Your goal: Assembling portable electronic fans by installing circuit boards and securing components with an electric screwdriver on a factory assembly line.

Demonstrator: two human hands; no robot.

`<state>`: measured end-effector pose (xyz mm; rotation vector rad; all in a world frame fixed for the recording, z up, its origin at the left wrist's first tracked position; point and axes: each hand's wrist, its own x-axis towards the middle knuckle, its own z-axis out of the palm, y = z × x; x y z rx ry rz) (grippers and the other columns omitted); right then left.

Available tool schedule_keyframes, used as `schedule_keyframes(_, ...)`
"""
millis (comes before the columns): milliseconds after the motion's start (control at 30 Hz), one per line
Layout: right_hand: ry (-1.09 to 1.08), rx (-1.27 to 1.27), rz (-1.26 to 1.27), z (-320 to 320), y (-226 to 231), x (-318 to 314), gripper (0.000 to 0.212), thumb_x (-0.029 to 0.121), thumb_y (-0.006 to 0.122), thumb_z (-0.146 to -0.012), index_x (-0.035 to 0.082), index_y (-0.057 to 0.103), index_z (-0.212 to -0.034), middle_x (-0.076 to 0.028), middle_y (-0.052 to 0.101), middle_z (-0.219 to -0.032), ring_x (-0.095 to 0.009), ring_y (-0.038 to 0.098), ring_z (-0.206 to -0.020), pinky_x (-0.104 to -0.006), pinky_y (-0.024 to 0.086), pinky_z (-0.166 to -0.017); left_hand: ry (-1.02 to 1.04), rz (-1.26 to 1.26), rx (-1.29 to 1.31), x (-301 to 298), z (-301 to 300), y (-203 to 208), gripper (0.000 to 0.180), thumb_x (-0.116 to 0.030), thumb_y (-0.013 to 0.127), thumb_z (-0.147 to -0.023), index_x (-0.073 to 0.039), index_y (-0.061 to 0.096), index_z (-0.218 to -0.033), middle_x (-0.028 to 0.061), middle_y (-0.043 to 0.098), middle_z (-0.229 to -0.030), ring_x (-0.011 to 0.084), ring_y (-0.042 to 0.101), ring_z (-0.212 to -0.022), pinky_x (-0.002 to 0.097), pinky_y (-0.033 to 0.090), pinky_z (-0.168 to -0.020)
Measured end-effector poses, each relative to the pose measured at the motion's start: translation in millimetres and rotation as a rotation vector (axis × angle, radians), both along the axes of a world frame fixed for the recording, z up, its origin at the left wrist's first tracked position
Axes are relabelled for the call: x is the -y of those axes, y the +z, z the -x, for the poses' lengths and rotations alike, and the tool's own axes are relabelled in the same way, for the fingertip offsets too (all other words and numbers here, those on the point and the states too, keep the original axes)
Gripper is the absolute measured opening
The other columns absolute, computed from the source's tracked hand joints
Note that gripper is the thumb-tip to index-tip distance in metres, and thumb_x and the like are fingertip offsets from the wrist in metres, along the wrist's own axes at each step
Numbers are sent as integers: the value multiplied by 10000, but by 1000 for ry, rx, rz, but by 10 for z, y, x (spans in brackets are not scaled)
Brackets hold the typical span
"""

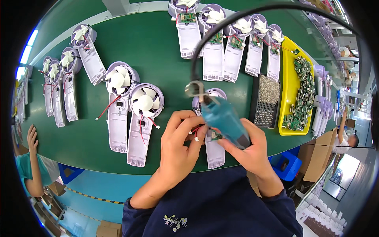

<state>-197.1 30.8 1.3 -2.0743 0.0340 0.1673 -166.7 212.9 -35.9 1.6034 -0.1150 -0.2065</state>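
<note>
A white-bladed fan in a lilac handle shell (215, 156) lies on the table before me. My left hand (179, 140) is closed on its thin red wire lead (193, 131), whose white plug shows beside the thumb. A small green circuit board (216, 134) sits in the shell. My right hand (252, 148) is on the shell's right, its thumb reaching to the board's edge. A blurred teal electric screwdriver (223, 120) hangs from a hook and black cable, covering the right fingertips and part of the fan; what those fingers grip is hidden.
More fan shells (138, 146) lie at left; several with circuit boards (213, 59) line the far side. At right are a black box of screws (268, 89) and a yellow tray (282, 122) of circuit boards. Another person's arm (34, 158) rests at the left table edge.
</note>
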Motion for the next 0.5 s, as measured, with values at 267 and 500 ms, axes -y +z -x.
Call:
schedule_keyframes(267,-29,55,53,-71,34,-25,289,39,787,-707,-10,639,-951,-70,581,-814,-147,568,-712,-269,438,-632,3,-32,46,27,-8,7,178,45,658,-847,20,616,-1018,94,541,-1017,175,624,-797,266,536,-605)
schedule_keyframes(500,-45,37,59,-87,59,-33,292,47,797,-697,-6,636,-934,-64,572,-811,-147,560,-715,-259,431,-635,6,-67,41,37,0,7,153,19,674,-846,-7,656,-996,85,549,-1008,157,634,-783,256,552,-605)
